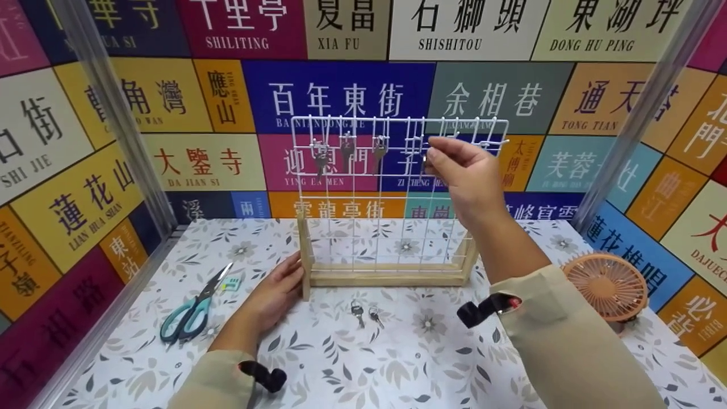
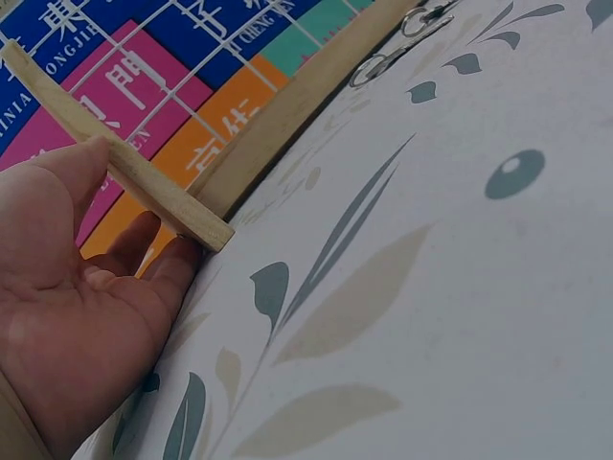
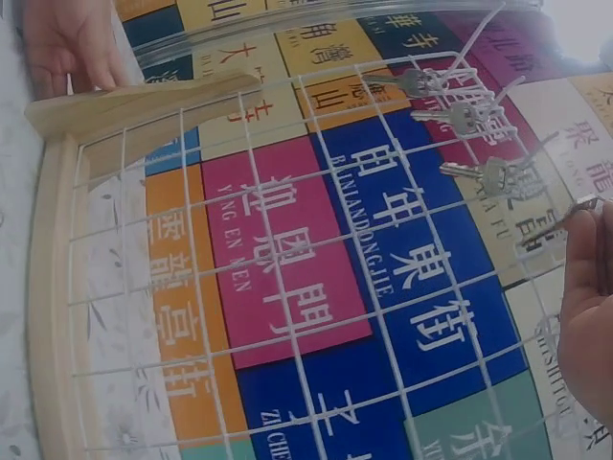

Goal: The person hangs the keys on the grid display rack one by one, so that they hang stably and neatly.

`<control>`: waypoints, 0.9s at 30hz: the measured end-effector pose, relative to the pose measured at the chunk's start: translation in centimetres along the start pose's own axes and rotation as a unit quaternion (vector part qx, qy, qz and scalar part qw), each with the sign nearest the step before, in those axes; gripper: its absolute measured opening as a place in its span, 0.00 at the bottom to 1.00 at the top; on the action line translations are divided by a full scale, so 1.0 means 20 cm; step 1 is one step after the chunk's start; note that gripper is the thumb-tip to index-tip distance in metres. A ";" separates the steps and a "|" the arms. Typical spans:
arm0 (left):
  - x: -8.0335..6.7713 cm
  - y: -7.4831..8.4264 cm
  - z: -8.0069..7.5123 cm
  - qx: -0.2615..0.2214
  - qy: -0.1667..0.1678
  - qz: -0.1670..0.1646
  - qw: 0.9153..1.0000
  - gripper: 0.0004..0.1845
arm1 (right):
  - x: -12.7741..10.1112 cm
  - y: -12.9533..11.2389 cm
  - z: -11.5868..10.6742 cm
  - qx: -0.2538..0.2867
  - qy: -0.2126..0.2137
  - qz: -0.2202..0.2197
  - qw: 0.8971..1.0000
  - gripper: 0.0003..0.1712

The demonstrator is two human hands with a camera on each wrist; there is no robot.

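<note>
A white wire grid rack (image 1: 366, 197) stands upright in a wooden frame (image 1: 392, 278). My left hand (image 1: 278, 292) holds the frame's left wooden post (image 2: 124, 158), thumb on one side and fingers on the other. Up near the grid's top right, my right hand (image 1: 474, 182) pinches a small metal key (image 3: 556, 230), partly hidden by the fingers, close to the wires. Three spots along the upper grid carry hanging keys: a left one (image 1: 321, 154), a middle one (image 1: 347, 146) and a right one (image 1: 380, 147). Two more keys (image 1: 357, 312) lie on the table before the rack.
Teal-handled scissors (image 1: 196, 309) lie on the left of the floral tablecloth (image 1: 318, 363), beside a small light green piece (image 1: 231, 283). An orange fan (image 1: 608, 287) stands at the right, near my right forearm. Panels with place names (image 1: 341, 94) rise behind the rack.
</note>
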State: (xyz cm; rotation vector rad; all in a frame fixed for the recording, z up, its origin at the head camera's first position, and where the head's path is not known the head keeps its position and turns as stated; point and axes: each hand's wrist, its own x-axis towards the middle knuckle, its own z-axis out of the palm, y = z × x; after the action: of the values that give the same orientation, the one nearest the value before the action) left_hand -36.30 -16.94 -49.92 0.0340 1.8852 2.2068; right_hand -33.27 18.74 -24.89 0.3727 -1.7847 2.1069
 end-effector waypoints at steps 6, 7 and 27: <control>0.00 0.00 0.00 -0.016 -0.009 0.005 1.000 0.29 | 0.02 -0.05 0.05 -0.031 0.016 -0.012 0.999 0.17; 0.00 0.00 0.00 -0.015 -0.008 0.004 1.000 0.29 | 0.03 -0.05 0.05 -0.035 0.019 -0.013 0.999 0.18; 0.00 0.00 0.01 0.001 -0.002 0.009 1.000 0.29 | 0.04 0.02 0.08 -0.049 0.051 0.005 0.997 0.16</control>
State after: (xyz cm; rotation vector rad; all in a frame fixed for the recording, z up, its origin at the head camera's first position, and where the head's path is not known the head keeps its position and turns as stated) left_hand -36.20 -16.86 -49.81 0.0549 1.8911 2.2149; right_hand -34.16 17.18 -24.67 0.2264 -1.8246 1.9988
